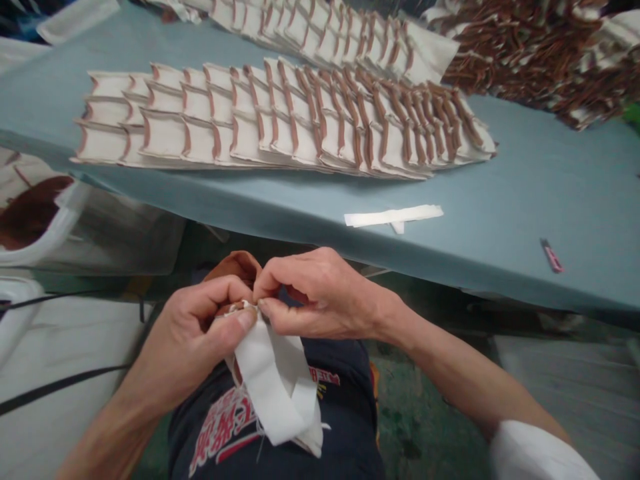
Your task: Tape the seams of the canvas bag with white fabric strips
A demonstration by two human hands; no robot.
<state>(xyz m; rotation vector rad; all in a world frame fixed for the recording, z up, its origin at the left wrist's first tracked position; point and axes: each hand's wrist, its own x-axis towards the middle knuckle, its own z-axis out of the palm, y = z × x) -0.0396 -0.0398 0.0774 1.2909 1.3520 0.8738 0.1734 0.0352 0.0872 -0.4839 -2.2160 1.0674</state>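
Observation:
Both hands meet over my lap on a piece of white and brown fabric [277, 380]. My left hand [200, 340] is closed, thumb on top, gripping the gathered upper edge of the piece. At that same edge my right hand [310, 293] pinches with thumb and forefinger, its other fingers curled. White strips hang down from the grip over a dark garment with red and white lettering [225, 427]. A brown part of the fabric [233, 265] sticks up behind my left hand. What lies exactly between the right fingertips is too small to make out.
On the blue-covered table [500, 227] lie rows of overlapping white and brown fabric pieces [280, 120], white strips [395, 216] and a small pink cutter-like tool [551, 255]. A brown and white heap [520, 60] sits at back right. White bins [75, 220] stand at left.

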